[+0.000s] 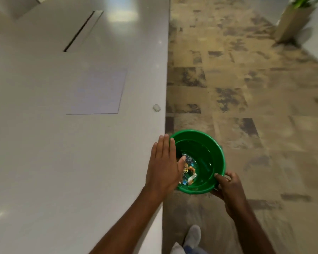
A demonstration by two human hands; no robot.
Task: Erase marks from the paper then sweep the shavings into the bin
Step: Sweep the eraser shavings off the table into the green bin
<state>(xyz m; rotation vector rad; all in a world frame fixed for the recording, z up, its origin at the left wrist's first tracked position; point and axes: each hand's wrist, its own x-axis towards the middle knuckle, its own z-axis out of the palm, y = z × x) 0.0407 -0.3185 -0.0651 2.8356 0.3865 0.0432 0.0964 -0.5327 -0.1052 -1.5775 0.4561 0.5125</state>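
Presently: round green plastic bin, scraps inside, gripped at rim by right hand. Left hand flat, fingers straight, at glossy white surface edge. Rectangular paper, small eraser beyond.

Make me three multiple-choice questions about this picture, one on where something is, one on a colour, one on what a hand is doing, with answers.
1. Where is the small white eraser?
A. inside the bin
B. on the white table near its right edge
C. on the sheet of white paper

2. What colour is the round plastic bin?
A. green
B. red
C. black

3. What is the right hand doing?
A. lying flat on the table
B. holding the eraser
C. gripping the bin's rim

Answers: 1 B, it lies on the table right of the paper. 2 A, its wall and rim are green. 3 C, its fingers curl over the near rim, while the left hand is flat at the table edge.
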